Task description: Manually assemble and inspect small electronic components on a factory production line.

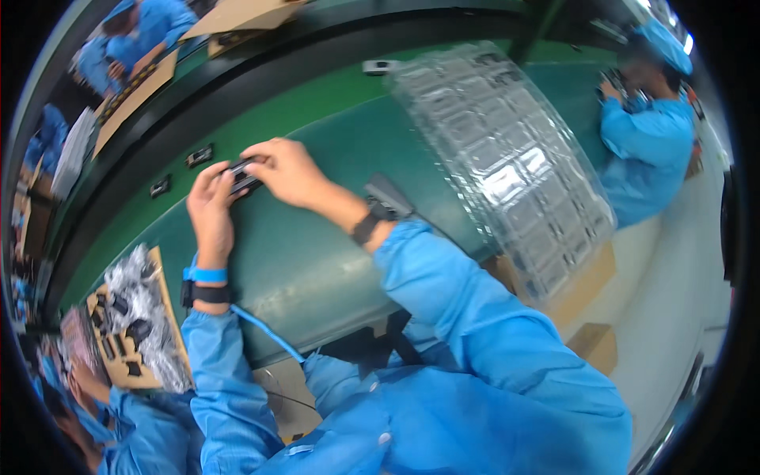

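Both my hands meet over the green table (pixel 301 269) around a small dark rectangular device (pixel 244 176), whose exact kind I cannot make out. My left hand (pixel 210 207) is closed on its left end and lower side. From the right, my right hand (pixel 289 170) pinches the other end, fingers bent over the top. The fingers cover part of the device. A blue strap with a cord and a black band circle my left wrist; another black band is on the right. Near my right forearm lies a dark grey handheld tool (pixel 386 194) with a cable.
A clear plastic tray (pixel 507 158) with moulded pockets lies at the right. Two small black units (pixel 199 155) sit on the green strip beyond my hands, with a white device (pixel 380 67) farther along. A cardboard box (pixel 162 285) holds plastic bags and black parts. Co-workers in blue sit around.
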`<state>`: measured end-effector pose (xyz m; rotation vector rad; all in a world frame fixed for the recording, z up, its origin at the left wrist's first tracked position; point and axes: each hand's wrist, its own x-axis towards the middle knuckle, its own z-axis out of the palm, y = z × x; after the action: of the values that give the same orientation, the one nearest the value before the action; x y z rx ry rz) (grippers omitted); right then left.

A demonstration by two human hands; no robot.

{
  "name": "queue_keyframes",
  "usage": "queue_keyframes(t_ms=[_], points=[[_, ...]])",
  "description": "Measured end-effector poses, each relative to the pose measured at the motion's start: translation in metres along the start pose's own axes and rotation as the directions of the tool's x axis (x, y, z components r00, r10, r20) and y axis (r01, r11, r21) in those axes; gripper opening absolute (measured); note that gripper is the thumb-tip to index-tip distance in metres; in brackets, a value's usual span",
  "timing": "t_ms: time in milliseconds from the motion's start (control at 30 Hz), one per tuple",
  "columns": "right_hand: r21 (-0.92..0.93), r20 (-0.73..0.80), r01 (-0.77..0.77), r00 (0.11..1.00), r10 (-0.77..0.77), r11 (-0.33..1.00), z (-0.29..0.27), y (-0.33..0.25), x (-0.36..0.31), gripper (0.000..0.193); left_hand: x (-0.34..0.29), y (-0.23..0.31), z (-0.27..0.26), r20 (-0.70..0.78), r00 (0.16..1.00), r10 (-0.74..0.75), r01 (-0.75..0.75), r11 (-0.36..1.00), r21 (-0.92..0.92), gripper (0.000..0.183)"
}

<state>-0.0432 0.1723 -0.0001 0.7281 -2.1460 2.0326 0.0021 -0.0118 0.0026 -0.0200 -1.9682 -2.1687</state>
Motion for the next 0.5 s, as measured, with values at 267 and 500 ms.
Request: queue_keyframes(t_ms=[267, 500], points=[[-0.024, -0.096, -0.002, 0.995, 0.000, 1.000, -0.005, -0.009, -0.006, 0.023, 0.001, 0.004, 0.003, 0.093, 0.996, -0.008, 0.009, 1.000, -0.003, 0.029], [-0.313, -0.017, 0.186, 0.979, -0.201, 0.931, 0.002, -0.002, -0.018, 0.036, 0.002, -0.001, -0.003, 0.035, 0.999, 0.003, -0.001, 0.999, -0.038, 0.032]])
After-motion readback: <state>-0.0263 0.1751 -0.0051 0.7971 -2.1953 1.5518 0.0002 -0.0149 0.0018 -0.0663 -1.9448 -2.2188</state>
